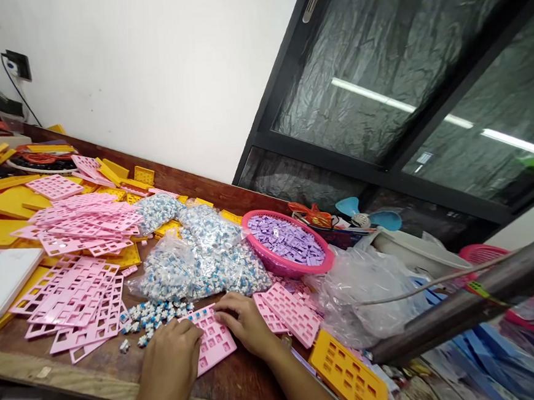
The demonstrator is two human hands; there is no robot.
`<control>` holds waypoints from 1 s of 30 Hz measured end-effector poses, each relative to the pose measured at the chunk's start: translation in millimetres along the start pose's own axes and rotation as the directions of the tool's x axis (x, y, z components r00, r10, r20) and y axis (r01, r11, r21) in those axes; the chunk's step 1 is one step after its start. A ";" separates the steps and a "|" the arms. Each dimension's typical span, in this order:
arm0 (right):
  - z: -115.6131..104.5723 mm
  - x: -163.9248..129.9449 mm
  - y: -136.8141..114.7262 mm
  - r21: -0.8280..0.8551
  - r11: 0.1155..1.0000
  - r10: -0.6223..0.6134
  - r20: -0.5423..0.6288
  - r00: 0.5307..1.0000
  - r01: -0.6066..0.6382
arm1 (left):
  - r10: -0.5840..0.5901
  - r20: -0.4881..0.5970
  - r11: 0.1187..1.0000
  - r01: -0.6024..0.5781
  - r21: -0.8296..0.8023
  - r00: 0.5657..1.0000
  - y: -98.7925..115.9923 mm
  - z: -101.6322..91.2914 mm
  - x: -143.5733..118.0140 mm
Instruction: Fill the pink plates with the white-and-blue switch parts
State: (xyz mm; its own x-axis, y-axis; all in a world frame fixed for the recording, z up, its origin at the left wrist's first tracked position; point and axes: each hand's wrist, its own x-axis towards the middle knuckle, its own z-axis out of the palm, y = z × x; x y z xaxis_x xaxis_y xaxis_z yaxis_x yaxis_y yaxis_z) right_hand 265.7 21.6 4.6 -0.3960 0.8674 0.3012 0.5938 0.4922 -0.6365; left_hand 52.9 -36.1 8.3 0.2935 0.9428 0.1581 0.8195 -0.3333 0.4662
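Note:
A pink plate with rows of square holes lies tilted in view on the wooden table in front of me. Along its far edge sits a row of small blue pieces. My left hand grips the plate's left side, its fingers curled and partly hidden. Over the far right corner bends my right hand, thumb and fingers closed at the plate's edge. Whether a small piece is between those fingers is too small to tell. Just beyond my left hand is a loose heap of small blue-and-white switch-like pieces.
Clear bags of blue-and-white pieces stand behind the plate. A pink basket holds purple strips. Pink grid plates pile up leftward, beside a white device. At right lie more pink plates, a yellow tray and a dark pole.

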 end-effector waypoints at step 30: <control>-2.4 5.6 12.5 -0.010 1.000 -0.009 0.053 0.999 0.010 | 0.108 -0.208 0.984 -0.075 0.159 0.972 -0.7 20.3 -7.0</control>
State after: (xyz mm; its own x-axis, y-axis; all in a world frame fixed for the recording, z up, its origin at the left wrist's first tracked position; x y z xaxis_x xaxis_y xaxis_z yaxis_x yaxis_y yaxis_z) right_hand 272.5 32.7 0.1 -0.4379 0.8578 0.2691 0.5971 0.5013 -0.6262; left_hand 60.3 -42.6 -10.8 0.2714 0.8820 0.3853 0.8629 -0.4003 0.3085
